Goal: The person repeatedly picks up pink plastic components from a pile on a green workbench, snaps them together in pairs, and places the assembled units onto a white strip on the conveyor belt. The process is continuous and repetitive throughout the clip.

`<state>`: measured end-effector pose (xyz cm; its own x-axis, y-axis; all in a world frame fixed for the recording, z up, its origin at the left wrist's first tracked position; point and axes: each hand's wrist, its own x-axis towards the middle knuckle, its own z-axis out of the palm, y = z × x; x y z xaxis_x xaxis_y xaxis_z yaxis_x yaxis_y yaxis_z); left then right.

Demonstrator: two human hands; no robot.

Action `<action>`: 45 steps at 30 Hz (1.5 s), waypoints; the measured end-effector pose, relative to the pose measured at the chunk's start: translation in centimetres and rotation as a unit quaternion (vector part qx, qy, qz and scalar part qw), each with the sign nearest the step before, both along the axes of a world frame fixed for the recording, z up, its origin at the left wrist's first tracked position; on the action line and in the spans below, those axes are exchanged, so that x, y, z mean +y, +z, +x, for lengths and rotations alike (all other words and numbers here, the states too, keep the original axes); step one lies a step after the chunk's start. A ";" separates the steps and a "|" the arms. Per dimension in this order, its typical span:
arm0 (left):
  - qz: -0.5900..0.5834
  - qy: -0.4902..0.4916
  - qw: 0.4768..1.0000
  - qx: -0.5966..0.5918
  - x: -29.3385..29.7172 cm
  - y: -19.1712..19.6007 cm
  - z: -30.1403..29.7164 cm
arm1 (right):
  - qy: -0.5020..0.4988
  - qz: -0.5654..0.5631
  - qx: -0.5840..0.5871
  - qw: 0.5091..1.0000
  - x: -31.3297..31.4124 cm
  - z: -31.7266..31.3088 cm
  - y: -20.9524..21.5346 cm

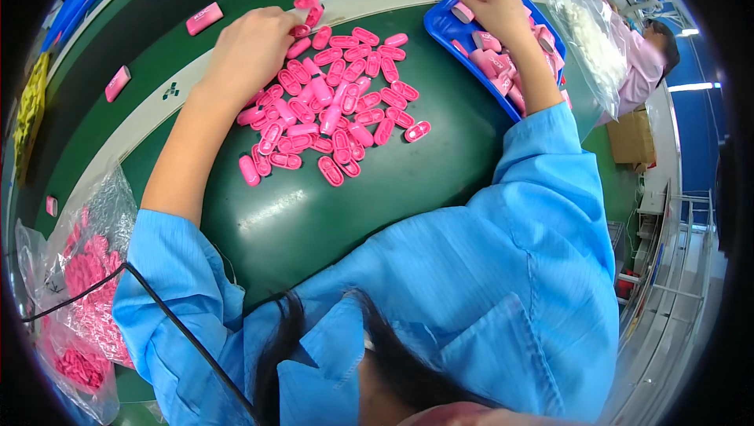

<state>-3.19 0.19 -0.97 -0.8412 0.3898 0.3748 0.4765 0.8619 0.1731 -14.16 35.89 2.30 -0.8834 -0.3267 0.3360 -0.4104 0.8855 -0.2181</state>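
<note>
At the far edge of a loose pile of pink oval plastic caps [341, 143], my left hand [255, 43] has its fingers closed on a pink oval cap [312, 14]. A second pink piece lies against those fingertips, slightly blurred. Over to the right, my right hand [496, 8] reaches into a blue tray [444, 32]. A light pink shell piece [463, 12] is pinched between its thumb and fingers. Below that hand, the tray holds several more light pink shells [493, 63], partly covered by my wrist. Many caps lie with their hollow side up, others with their smooth side up.
Pink shells [204, 18] stand spaced out on the green belt beyond the pale rail [369, 0]. Clear bags of pink parts [94, 269] sit at the left, with a black cable across them. A bag of white parts [589, 37] and another person [640, 65] are at the right.
</note>
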 end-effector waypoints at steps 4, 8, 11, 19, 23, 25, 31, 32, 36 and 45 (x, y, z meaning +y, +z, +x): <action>0.092 0.043 0.995 -0.013 -0.3 0.0 0.1 | -0.030 0.072 -0.002 0.997 1.5 1.4 -1.8; 0.174 0.055 0.981 -0.063 -1.1 0.4 1.5 | -0.030 0.022 -0.022 0.999 0.6 3.4 -2.3; 0.396 0.075 0.887 -0.226 -1.9 0.1 2.4 | -0.073 0.055 -0.060 0.994 -0.4 3.9 -1.3; 0.647 -0.039 0.673 -0.358 -1.2 0.9 2.8 | 0.097 -0.285 -0.225 0.927 -6.5 7.1 1.4; 0.639 -0.036 0.695 -0.328 -0.5 0.5 3.5 | 0.233 -0.307 -0.291 0.876 -15.1 9.0 0.6; 0.677 -0.049 0.665 -0.312 -0.7 0.3 3.3 | 0.271 -0.404 -0.331 0.809 -17.1 8.7 -0.1; 0.703 -0.039 0.633 -0.321 -1.9 0.3 2.6 | 0.180 -0.483 -0.329 0.792 -18.5 5.6 -2.5; 0.705 -0.024 0.632 -0.320 -2.2 0.0 2.4 | 0.199 -0.443 -0.332 0.809 -18.2 5.7 -2.1; 0.679 0.007 0.674 -0.292 -2.4 -0.2 2.2 | 0.263 -0.325 -0.303 0.857 -17.1 6.5 -1.3; 0.648 0.007 0.732 -0.211 -0.3 -0.9 2.9 | 0.266 -0.391 -0.373 0.798 -17.1 6.0 -2.9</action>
<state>-0.25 -0.07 -1.90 -0.9891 -0.0725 0.1285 0.1383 -0.1517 0.9787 -8.11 18.80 -0.59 -0.7395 -0.6699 0.0665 -0.1811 0.1028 -0.9781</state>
